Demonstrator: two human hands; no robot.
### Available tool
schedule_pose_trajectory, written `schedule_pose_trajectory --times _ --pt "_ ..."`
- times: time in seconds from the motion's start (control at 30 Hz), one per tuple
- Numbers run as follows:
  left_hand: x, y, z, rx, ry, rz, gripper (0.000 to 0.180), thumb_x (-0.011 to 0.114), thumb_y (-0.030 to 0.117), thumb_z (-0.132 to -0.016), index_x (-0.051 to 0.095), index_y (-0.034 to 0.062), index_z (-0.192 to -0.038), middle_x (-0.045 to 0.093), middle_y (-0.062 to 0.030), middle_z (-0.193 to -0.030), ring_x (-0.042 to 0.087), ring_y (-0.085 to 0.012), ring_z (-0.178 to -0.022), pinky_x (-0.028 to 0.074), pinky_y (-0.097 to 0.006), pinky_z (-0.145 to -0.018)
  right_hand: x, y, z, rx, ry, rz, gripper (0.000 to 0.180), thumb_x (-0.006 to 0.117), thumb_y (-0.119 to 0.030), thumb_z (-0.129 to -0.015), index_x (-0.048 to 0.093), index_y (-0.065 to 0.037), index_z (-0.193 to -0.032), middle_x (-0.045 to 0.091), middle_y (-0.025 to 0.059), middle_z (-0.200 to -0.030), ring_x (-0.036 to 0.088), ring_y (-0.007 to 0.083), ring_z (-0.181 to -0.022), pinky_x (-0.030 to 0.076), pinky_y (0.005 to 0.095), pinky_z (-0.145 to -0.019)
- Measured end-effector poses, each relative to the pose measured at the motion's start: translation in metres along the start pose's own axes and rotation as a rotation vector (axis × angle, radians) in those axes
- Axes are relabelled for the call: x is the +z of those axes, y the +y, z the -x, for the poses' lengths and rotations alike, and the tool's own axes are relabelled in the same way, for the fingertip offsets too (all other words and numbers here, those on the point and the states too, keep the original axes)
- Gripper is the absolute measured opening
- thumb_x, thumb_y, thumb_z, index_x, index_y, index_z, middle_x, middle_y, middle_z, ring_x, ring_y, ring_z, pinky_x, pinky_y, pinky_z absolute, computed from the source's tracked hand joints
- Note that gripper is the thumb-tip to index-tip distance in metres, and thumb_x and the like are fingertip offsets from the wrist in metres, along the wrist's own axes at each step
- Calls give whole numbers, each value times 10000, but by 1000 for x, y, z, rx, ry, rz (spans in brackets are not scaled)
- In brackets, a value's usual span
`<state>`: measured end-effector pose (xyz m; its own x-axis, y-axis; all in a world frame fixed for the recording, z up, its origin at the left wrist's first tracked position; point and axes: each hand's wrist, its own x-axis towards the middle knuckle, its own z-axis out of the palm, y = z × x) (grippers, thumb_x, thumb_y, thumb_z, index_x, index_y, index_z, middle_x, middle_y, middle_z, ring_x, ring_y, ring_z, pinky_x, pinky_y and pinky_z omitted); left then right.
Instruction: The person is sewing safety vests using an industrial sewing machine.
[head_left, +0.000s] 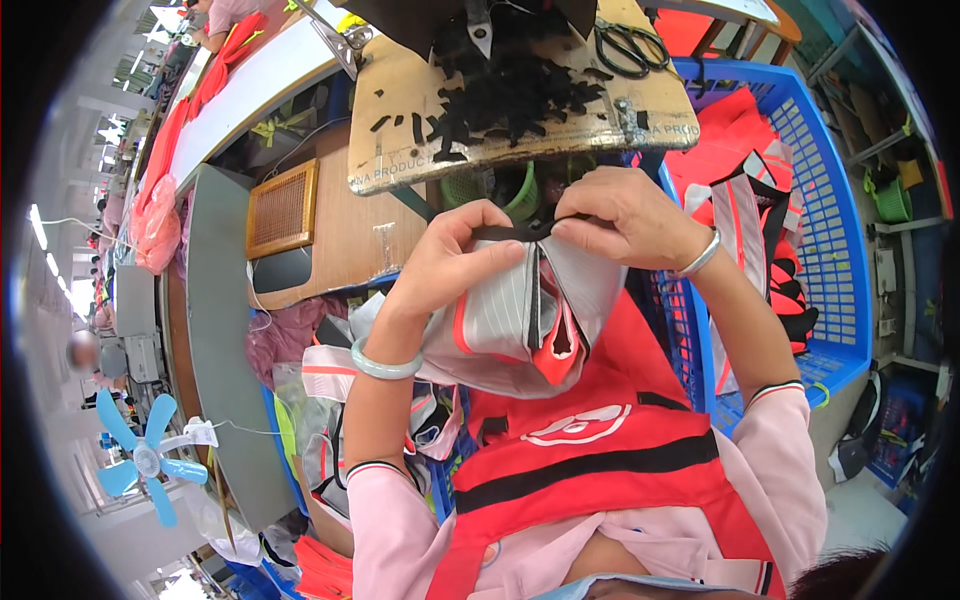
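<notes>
My left hand (455, 265) and my right hand (625, 215) are raised in front of me and pinch the two ends of a short black strip (515, 232) along the top edge of a grey and orange reflective vest piece (510, 320). The fabric hangs down between my hands, with a black strip running down its middle. An orange garment with black bands (590, 450) lies over my lap beneath it. A pale green bangle is on my left wrist and a silver bangle on my right.
A worn board (400, 110) ahead carries a pile of black strip pieces (510, 85) and black scissors (630, 45). A blue plastic basket (830, 200) at the right holds orange vests. A small blue fan (145, 455) stands at the lower left. Orange fabric lies along a long table (250, 85).
</notes>
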<state>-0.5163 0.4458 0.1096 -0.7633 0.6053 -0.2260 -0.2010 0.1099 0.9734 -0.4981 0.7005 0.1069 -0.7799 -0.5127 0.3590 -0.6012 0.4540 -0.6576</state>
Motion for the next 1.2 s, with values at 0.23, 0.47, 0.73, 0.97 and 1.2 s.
schedule_pose_trajectory --times 0.23,0.47,0.73,0.97,1.2 --pt "-6 12 -33 57 142 116 203 706 132 -876 613 25 -1021 629 12 -914 564 -42 -839 459 -203 -734 -4 17 -28 287 130 -428 213 630 -202 -916 679 2 -952 636 29 -761 566 83 -723 471 261 -663" --pt "-25 23 -67 52 186 271 149 683 132 -890 631 33 -988 640 26 -862 585 -33 -774 462 -196 -702 -8 37 -59 392 195 -522 211 641 -204 -928 676 4 -936 608 -30 -782 516 42 -736 435 224 -655" --pt "-46 39 -99 18 186 391 148 682 114 -884 625 37 -996 645 13 -861 611 -65 -771 479 -208 -709 -14 59 -93 426 238 -545 260 642 -236 -930 679 21 -932 597 -35 -761 493 40 -712 431 234 -631" --pt "-59 45 -117 -17 197 420 195 703 121 -868 613 35 -1017 642 -2 -886 617 -80 -782 490 -219 -722 -18 66 -105 461 258 -540 262 638 -234 -923 681 24 -936 598 -34 -766 491 41 -711 428 234 -629" --pt "-67 46 -126 -39 221 426 294 731 116 -848 595 21 -1091 642 -11 -923 622 -92 -836 495 -230 -762 -21 72 -114 460 250 -503 284 641 -239 -914 681 39 -957 610 -12 -772 502 49 -717 433 235 -635"
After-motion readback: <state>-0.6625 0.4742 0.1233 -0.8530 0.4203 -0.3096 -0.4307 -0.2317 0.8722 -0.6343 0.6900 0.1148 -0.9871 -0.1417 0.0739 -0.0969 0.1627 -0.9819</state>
